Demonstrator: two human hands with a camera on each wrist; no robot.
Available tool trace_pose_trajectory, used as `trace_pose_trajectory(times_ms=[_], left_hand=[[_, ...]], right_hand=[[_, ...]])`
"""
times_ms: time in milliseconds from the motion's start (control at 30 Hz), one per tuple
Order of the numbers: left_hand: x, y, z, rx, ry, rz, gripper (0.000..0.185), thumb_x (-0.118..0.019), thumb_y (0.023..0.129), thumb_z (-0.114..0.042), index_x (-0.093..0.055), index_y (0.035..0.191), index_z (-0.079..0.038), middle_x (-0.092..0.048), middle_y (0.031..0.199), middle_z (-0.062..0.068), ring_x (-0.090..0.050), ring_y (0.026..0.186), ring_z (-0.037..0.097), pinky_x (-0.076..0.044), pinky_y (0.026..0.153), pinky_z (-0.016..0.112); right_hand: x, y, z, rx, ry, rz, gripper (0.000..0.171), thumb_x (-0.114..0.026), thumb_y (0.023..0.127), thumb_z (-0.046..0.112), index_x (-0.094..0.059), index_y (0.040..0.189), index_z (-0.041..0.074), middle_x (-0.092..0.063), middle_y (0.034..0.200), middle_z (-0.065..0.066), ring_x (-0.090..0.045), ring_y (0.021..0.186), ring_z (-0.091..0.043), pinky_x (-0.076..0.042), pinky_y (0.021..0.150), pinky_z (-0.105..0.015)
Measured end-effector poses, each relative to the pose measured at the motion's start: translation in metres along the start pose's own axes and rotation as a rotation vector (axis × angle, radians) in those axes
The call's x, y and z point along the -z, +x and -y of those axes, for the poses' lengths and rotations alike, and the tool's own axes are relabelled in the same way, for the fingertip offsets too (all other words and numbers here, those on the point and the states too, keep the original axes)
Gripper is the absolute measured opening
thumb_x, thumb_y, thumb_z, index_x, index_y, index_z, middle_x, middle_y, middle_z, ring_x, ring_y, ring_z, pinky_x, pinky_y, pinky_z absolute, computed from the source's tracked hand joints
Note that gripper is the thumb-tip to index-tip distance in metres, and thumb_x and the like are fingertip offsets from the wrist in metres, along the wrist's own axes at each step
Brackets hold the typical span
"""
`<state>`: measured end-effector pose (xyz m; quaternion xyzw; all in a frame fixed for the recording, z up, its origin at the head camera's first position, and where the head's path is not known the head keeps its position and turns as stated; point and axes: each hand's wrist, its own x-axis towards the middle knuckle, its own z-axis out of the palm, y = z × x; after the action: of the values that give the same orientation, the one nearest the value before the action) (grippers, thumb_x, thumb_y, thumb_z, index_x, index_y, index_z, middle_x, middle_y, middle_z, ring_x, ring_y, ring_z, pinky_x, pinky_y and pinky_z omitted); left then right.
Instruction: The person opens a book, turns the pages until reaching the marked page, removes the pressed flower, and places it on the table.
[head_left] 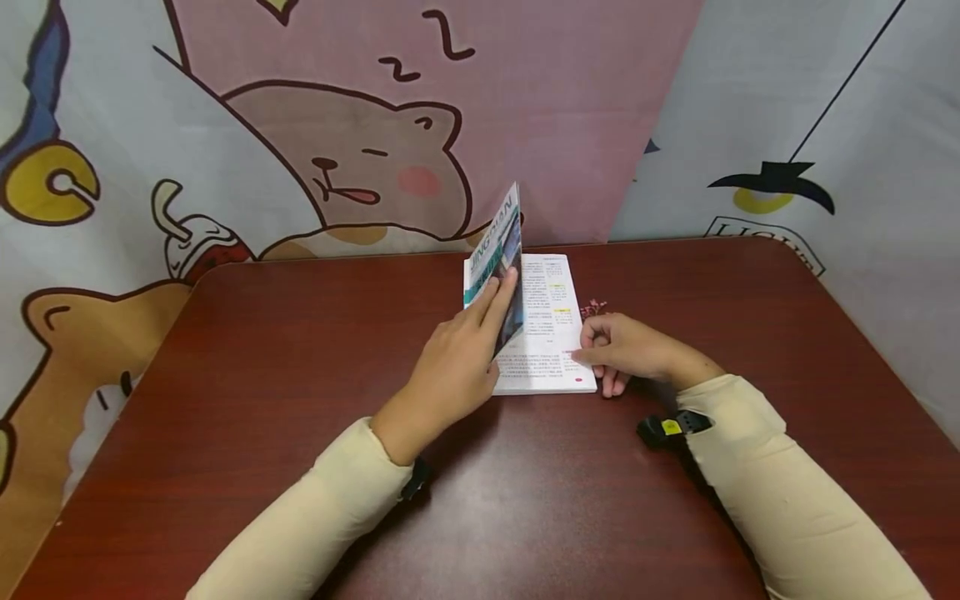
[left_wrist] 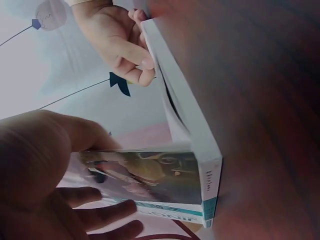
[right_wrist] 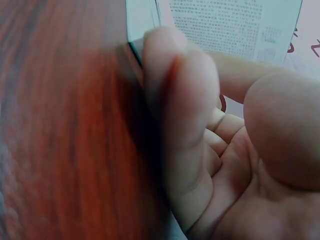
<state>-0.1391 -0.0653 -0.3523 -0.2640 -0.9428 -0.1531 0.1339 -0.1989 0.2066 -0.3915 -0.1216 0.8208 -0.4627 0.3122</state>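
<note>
While the left hand [head_left: 459,367] lifts the book's cover [head_left: 501,267], the curled right hand [head_left: 626,350] seemingly pinches its page edge

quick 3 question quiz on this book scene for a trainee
1. True or false: the glossy front cover of the white paperback book lies flat and closed.
2. Which hand lifts the cover? A left hand B right hand
3. What does the book lie on?

Key
1. False: it is raised, and a printed page shows.
2. A. The right hand's fingers curl at the book's right edge.
3. The dark red wooden table.
</note>
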Motion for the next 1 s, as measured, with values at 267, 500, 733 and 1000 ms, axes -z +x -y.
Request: trace_pose_trajectory(times_ms=[267, 500, 733, 1000], left_hand=[[-0.01, 0.006, -0.008, 0.043, 0.11, 0.241, 0.108, -0.07, 0.084, -0.007, 0.002, 0.162, -0.03, -0.031, 0.162, 0.018, -0.053, 0.131, 0.045, -0.052, 0.095, 0.055], [-0.019, 0.012, -0.009, 0.018, 0.214, 0.32, 0.106, -0.071, 0.085, -0.016, 0.001, 0.162, -0.03, -0.03, 0.162, 0.018, -0.051, 0.13, 0.052, -0.049, 0.1, 0.056], [-0.022, 0.012, -0.005, -0.018, 0.251, 0.347, 0.088, -0.06, 0.095, -0.023, -0.003, 0.162, -0.028, -0.029, 0.163, 0.015, -0.052, 0.13, 0.049, -0.052, 0.096, 0.055], [-0.024, 0.021, -0.005, -0.203, 0.247, 0.37, 0.096, -0.063, 0.092, -0.016, 0.001, 0.162, -0.034, -0.015, 0.169, 0.007, -0.029, 0.15, 0.04, -0.037, 0.113, 0.059]], right_hand=[[0.0, -0.002, -0.003, 0.013, 0.029, 0.012, 0.026, -0.065, 0.097, 0.017, -0.049, 0.092, -0.002, -0.057, 0.068, -0.01, -0.066, 0.048, -0.019, -0.056, 0.046, -0.035], [0.002, -0.001, -0.005, 0.026, 0.024, 0.015, 0.021, -0.061, 0.097, 0.011, -0.046, 0.09, -0.002, -0.058, 0.067, -0.01, -0.068, 0.05, -0.021, -0.057, 0.047, -0.036], [0.002, 0.002, -0.005, 0.036, 0.03, 0.029, 0.009, -0.048, 0.095, 0.0, -0.041, 0.09, -0.002, -0.06, 0.07, -0.013, -0.068, 0.051, -0.022, -0.057, 0.048, -0.037], [0.003, 0.001, -0.005, 0.037, 0.028, 0.031, 0.013, -0.045, 0.096, -0.001, -0.05, 0.107, -0.006, -0.06, 0.072, -0.014, -0.068, 0.052, -0.021, -0.057, 0.049, -0.038]])
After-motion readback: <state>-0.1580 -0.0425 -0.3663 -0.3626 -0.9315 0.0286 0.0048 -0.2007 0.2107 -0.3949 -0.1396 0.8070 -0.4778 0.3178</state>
